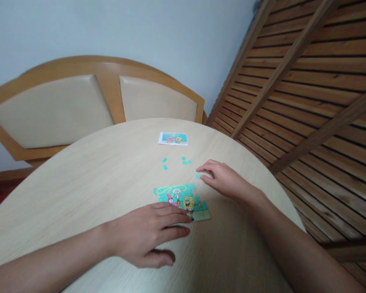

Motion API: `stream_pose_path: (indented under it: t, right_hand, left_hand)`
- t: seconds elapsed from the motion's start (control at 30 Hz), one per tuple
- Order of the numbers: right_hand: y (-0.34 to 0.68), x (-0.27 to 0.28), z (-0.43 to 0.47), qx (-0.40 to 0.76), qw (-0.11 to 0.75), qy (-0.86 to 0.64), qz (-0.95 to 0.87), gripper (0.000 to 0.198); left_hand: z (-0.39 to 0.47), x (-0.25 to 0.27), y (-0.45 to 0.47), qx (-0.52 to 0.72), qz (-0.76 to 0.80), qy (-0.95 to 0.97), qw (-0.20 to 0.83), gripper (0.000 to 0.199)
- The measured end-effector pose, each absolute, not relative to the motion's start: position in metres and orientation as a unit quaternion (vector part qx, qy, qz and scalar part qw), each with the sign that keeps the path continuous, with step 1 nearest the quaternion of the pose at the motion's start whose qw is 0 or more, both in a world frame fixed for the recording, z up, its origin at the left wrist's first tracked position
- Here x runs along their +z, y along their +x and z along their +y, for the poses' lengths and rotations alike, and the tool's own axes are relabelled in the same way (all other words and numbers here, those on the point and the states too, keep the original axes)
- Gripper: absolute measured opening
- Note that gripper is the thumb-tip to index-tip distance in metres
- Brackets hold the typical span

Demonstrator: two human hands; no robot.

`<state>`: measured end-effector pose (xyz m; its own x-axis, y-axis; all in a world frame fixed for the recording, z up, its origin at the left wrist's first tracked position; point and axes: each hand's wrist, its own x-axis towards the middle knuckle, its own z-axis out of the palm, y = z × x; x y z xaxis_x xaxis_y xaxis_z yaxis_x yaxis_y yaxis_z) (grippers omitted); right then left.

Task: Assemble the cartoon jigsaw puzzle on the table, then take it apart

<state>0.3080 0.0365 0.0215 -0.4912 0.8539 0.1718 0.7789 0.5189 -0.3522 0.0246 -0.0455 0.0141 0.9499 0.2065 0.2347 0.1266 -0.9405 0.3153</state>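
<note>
A partly joined jigsaw puzzle (183, 194) with cartoon figures on turquoise lies on the table. Its upper right edge is uneven, and part of its lower left is covered by my left hand (154, 232). That hand is stretched out over the puzzle's near side, fingers spread, gripping nothing. Up and to the right of the puzzle is my right hand (219, 177), thumb and forefinger apart. A small turquoise puzzle piece (197, 176) is right at those fingertips, apparently flat on the table.
Several loose turquoise pieces (186, 161) lie beyond the puzzle, with two more pieces (164, 164) to their left. Farther back is a reference picture card (173, 138). The round wooden table (110, 171) meets a padded bench back (158, 95); slatted wood (299, 106) rises on the right.
</note>
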Motion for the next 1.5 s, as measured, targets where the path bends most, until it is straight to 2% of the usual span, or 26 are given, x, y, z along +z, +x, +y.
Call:
stream_pose_path:
  t: [0.23,0.6,1.03,1.5]
  right_hand:
    - [0.308,0.018,0.037,0.127,0.151,-0.455,-0.869,0.029]
    - [0.307,0.026,0.033,0.123,0.121,-0.502,-0.848,0.013]
    - [0.302,0.034,0.028,0.191,0.106,-0.542,-0.812,0.014]
    - [0.300,0.029,0.030,0.230,0.132,-0.469,-0.842,0.013]
  left_hand:
    - [-0.046,0.016,0.025,0.121,0.086,0.979,0.142,0.049]
    - [-0.046,0.015,0.025,0.127,0.090,0.977,0.146,0.049]
    - [-0.046,0.016,0.024,0.112,0.091,0.979,0.142,0.049]
    - [-0.046,0.015,0.024,0.130,0.087,0.976,0.150,0.049]
